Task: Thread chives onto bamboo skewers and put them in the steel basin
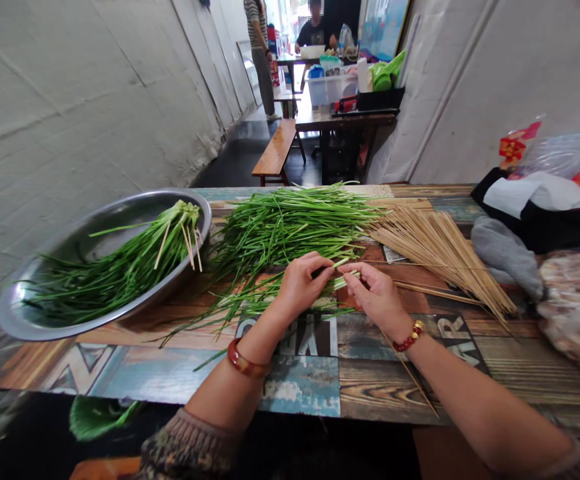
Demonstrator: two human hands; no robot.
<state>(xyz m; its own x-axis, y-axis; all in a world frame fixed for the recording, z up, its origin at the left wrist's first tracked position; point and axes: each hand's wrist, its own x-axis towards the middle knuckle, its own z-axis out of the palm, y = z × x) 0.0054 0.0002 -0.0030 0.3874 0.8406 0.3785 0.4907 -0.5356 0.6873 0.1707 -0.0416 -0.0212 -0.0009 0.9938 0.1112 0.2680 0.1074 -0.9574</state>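
Fingers (316, 267) partly hide the green stalks (341, 263); the right edge cuts off a lumpy plastic bag (577, 307)

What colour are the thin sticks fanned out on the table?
The sticks are tan; the head view, the only one, shows this.

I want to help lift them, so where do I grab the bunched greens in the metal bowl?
Best, I think, by the pale stem ends, coming from above at the right side of the metal bowl. There the stems crowd into one thick bunch, while the leaves spread loosely to the left. Mind the thin sticks poking out there.
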